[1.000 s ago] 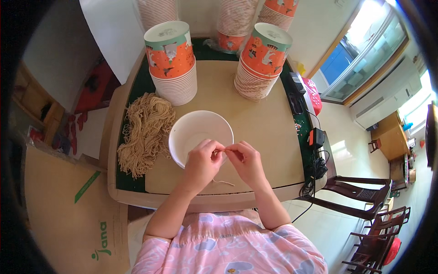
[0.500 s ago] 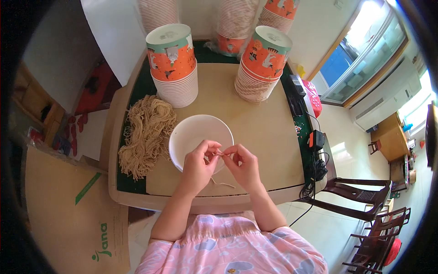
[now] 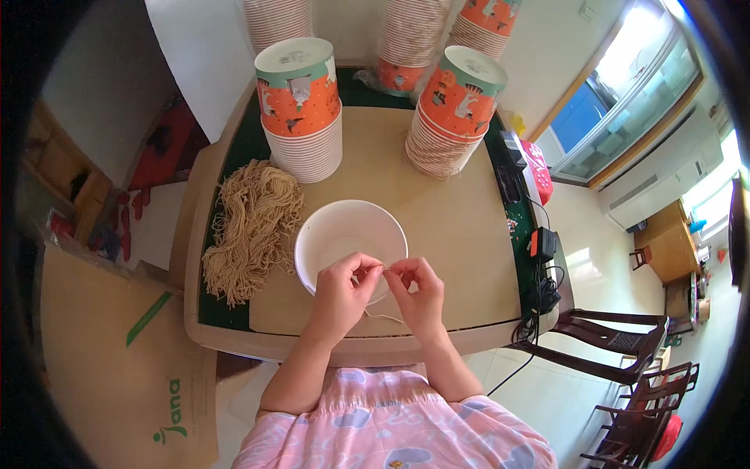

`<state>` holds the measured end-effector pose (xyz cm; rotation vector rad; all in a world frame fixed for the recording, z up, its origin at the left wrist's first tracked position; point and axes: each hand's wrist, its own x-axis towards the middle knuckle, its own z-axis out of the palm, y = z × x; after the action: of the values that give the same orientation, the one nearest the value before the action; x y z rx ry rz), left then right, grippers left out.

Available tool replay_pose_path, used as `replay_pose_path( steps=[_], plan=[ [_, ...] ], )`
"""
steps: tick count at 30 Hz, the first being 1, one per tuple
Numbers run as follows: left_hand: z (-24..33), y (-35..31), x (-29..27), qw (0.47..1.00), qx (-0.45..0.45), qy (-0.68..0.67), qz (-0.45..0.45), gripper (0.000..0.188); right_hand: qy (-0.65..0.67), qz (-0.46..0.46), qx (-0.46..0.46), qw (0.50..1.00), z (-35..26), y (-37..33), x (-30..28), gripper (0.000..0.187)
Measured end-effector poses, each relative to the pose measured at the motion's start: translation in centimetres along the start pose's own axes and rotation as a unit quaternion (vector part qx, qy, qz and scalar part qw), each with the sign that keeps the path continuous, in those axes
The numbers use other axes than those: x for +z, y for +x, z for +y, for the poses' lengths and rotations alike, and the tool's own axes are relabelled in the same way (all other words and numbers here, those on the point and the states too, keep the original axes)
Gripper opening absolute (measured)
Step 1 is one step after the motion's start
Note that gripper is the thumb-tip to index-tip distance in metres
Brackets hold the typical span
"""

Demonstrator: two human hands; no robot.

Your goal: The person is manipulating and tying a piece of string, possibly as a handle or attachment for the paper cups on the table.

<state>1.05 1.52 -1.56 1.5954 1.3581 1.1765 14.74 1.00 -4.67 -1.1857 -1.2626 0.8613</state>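
Observation:
A white paper bucket stands upright on the table with its mouth facing up. At its near rim, my left hand and my right hand meet in a fingertip pinch. Between them they grip a thin beige string, mostly covered by the fingers. A loose length of string hangs below, between my wrists. Left of the bucket lies a tangled heap of beige strings.
Two stacks of upside-down orange and green paper buckets stand farther back, with more wrapped stacks behind. Black adapters and cables run along the right edge. A large cardboard box is at left; dark chairs are at right.
Both hands have come slightly nearer to me, still pinching together. The table and everything on it sit slightly shifted in the view.

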Motion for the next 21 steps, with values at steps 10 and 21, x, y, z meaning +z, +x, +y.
replay_pose_path(
  steps=[10,21],
  plan=[
    [0.1,0.1,0.2,1.0,0.005,-0.019,-0.003,0.012,-0.066,-0.021,-0.09,0.994,0.6,0.1,-0.2,0.008],
    [-0.6,0.1,0.9,1.0,0.008,0.001,0.012,0.009,-0.056,-0.016,-0.089,0.994,0.8,0.2,0.1,0.004]
  ],
)
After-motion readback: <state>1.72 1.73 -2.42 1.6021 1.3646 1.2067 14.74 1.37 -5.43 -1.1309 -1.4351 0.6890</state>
